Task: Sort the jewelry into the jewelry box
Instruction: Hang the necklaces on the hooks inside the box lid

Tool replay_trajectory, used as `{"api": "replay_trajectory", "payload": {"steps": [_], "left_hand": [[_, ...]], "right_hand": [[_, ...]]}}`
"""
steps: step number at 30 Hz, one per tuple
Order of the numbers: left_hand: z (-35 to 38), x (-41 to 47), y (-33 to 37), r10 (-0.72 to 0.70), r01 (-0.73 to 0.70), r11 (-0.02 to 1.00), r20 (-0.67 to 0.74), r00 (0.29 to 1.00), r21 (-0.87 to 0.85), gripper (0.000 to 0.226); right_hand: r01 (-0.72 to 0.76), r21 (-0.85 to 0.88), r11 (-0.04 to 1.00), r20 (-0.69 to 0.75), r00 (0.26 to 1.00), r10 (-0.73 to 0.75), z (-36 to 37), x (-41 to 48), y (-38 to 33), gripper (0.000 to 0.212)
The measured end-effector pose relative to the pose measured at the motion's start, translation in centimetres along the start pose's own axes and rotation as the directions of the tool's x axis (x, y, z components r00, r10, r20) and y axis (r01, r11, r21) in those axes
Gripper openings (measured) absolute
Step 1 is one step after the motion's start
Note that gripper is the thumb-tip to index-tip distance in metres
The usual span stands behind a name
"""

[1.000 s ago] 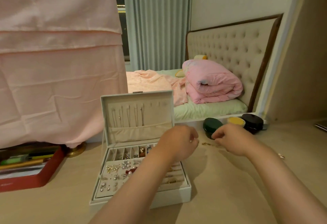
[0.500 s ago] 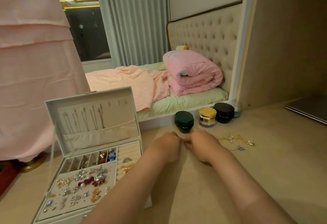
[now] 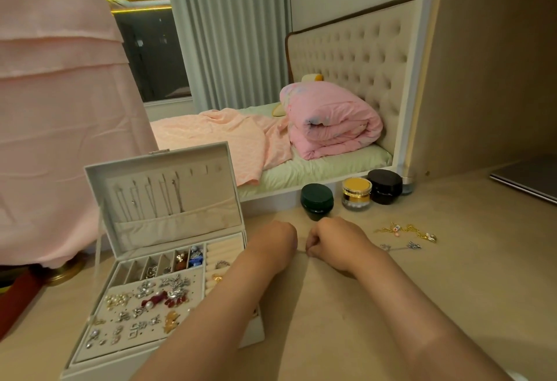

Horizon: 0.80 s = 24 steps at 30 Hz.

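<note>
Bedroom desk setup — both fists curled close together, left hand [image 3: 275, 243] and right hand [image 3: 334, 242] pinching what looks like a thin chain [image 3: 300, 251] between them. Jewelry box [image 3: 168, 260] sits open just left, so the left hand's nearer — loose pieces [image 3: 405, 234] wait on the right.

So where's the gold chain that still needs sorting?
In the head view the gold chain lies on the tabletop right of the right hand, in front of the gold-lidded jar.

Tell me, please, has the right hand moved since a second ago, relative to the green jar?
Cannot tell reliably, since the camera itself swung. The right hand sits just in front of the green jar both then and now, so any shift is slight.
</note>
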<state>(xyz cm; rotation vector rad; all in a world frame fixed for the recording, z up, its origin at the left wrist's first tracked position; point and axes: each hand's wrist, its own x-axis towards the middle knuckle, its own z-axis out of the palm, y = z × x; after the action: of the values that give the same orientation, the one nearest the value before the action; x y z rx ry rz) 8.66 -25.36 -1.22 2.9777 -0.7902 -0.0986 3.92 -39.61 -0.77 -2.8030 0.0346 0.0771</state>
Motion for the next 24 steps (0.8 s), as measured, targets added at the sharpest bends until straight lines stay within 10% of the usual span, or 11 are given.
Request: {"api": "replay_trajectory", "payload": {"steps": [15,24], "left_hand": [[-1.9,-1.6,-1.3,0.06,-0.069,0.927,-0.035,0.998,-0.368,0.015],[-6.0,-5.1,-2.2,0.05,-0.114,0.271,-0.104,0.993,-0.956,0.017]], "right_hand": [[0.09,0.187,0.978,-0.049,0.995,-0.082,0.7,0.0,0.5,0.007],[0.131,0.926,0.355,-0.042,0.968,-0.249,-2.9,-0.9,-1.6,0.012]]}}
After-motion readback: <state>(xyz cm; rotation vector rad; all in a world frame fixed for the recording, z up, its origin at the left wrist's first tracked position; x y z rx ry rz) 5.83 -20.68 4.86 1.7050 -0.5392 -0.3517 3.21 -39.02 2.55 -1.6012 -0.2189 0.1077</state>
